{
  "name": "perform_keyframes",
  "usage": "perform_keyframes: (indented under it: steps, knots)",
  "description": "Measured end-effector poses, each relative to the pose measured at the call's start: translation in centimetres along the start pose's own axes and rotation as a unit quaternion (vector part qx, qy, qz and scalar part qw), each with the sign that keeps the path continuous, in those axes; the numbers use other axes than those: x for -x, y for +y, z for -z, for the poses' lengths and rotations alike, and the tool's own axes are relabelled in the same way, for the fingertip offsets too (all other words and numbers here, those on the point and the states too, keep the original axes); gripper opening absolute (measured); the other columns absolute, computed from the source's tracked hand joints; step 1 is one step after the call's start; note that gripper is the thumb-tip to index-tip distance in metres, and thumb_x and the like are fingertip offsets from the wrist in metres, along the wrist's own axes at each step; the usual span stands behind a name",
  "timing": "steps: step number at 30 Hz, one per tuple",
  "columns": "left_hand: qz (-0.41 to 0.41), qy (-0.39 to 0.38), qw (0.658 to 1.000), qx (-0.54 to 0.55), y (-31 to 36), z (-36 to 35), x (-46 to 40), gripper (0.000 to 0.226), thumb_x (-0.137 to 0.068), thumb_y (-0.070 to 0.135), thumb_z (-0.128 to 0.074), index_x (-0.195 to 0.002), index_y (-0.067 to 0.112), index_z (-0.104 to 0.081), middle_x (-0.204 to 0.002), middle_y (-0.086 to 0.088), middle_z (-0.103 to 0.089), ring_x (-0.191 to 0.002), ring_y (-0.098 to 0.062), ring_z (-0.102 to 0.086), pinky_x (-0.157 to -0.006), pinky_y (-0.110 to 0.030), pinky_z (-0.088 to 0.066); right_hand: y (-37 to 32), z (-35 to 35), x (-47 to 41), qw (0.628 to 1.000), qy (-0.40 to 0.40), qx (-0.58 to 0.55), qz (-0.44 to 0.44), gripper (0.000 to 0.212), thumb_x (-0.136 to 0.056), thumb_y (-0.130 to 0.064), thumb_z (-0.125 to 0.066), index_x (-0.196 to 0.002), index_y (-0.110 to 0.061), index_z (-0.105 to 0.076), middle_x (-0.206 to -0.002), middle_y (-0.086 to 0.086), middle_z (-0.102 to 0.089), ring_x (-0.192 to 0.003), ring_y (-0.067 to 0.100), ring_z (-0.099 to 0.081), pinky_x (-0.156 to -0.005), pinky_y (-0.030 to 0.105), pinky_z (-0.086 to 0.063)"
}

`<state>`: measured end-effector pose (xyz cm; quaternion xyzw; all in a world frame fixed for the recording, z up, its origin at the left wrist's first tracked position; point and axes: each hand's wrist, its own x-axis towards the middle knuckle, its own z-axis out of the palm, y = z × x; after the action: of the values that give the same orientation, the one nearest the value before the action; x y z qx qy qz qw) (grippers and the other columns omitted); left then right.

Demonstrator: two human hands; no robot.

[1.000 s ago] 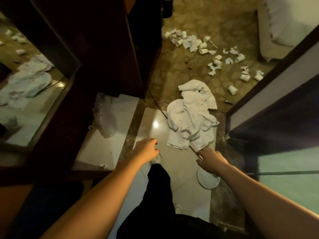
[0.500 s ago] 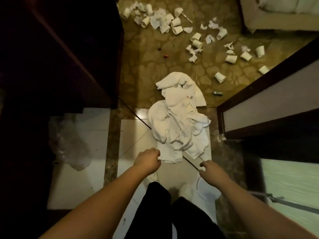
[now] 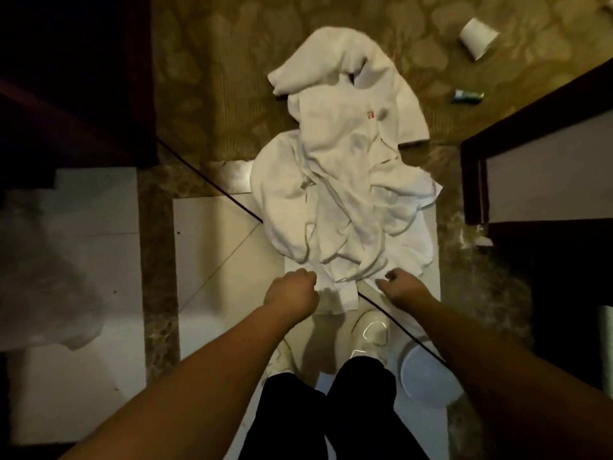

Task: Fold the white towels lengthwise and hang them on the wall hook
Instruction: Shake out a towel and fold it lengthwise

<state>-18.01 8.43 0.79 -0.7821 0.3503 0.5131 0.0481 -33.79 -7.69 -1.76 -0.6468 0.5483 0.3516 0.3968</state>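
A crumpled pile of white towels (image 3: 341, 194) lies on the floor ahead of me, half on the patterned carpet and half on the pale tile. My left hand (image 3: 292, 292) hovers at the pile's near left edge with its fingers loosely curled and nothing in its grasp. Just off the near right edge, my right hand (image 3: 399, 287) also has its fingers loosely curled and holds nothing. No wall hook is in view.
A dark wardrobe (image 3: 73, 78) stands at the left and a dark door frame (image 3: 474, 184) at the right. A thin black cord (image 3: 212, 189) crosses the floor under the towels. A paper cup (image 3: 477, 38), a small tube (image 3: 468, 96), a white disc (image 3: 428, 380) and a clear plastic bag (image 3: 49, 277) lie around.
I have stepped and leaned closer to the pile, so it fills more of the view. Both hands have reached forward to its near edge.
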Motion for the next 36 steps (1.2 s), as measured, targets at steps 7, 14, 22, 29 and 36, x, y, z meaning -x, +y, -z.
perform_keyframes:
  steps: [7, 14, 22, 29, 36]
  knots:
    - [-0.001, 0.021, 0.994, 0.107, 1.9, -4.7, -11.1, 0.029, -0.098, 0.020, -0.049, -0.123, 0.008, -0.055, -0.126, -0.014, -0.055, -0.115, -0.033, -0.056, -0.085, -0.035, -0.044, -0.3, -4.9, -11.5, 0.985, 0.036, -0.154, -0.072, 0.078, -0.084, -0.052, -0.071, -0.134, 0.002, -0.046, -0.128, 0.021, -0.057, -0.116, 0.038, -0.058, -0.095, 0.041, -0.048]
    - [0.061, 0.000, 0.944, 0.323, 1.6, -5.3, -14.9, 0.028, -0.093, 0.019, -0.060, -0.117, 0.005, -0.061, -0.119, -0.016, -0.063, -0.111, -0.035, -0.060, -0.087, -0.034, -0.050, 1.0, -5.7, -14.0, 0.980, 0.050, -0.187, -0.037, 0.033, -0.094, -0.019, -0.060, -0.122, -0.001, -0.063, -0.121, 0.016, -0.066, -0.113, 0.036, -0.060, -0.092, 0.038, -0.048]
    - [0.109, -0.063, 0.759, 0.639, 3.8, -0.9, -9.0, 0.066, -0.080, 0.058, -0.073, -0.128, 0.014, -0.063, -0.119, -0.006, -0.070, -0.112, -0.023, -0.064, -0.094, -0.034, -0.050, -1.8, -2.5, -0.6, 0.967, -0.050, -0.080, 0.237, 0.026, -0.094, -0.018, -0.066, -0.119, -0.009, -0.066, -0.108, 0.003, -0.060, -0.099, 0.017, -0.059, -0.075, 0.013, -0.040]
    - [0.098, -0.023, 0.627, 0.773, 4.3, 7.3, 1.1, 0.031, -0.094, 0.021, -0.066, -0.119, 0.003, -0.066, -0.101, -0.012, -0.075, -0.092, -0.028, -0.070, -0.087, -0.039, -0.056, -5.2, 1.4, 11.9, 0.935, -0.043, -0.052, 0.348, 0.046, -0.086, -0.043, -0.063, -0.116, -0.010, -0.072, -0.121, 0.008, -0.062, -0.114, 0.021, -0.056, -0.101, 0.034, -0.043]
    - [0.034, 0.019, 0.648, 0.761, 4.7, 16.1, 15.1, 0.028, -0.102, 0.021, -0.052, -0.128, 0.012, -0.060, -0.112, -0.011, -0.072, -0.097, -0.025, -0.067, -0.081, -0.035, -0.054, -10.4, 7.1, 25.8, 0.940, -0.061, -0.085, 0.325, 0.031, -0.098, -0.021, -0.060, -0.128, -0.018, -0.060, -0.121, -0.003, -0.063, -0.112, 0.010, -0.058, -0.090, 0.019, -0.044]
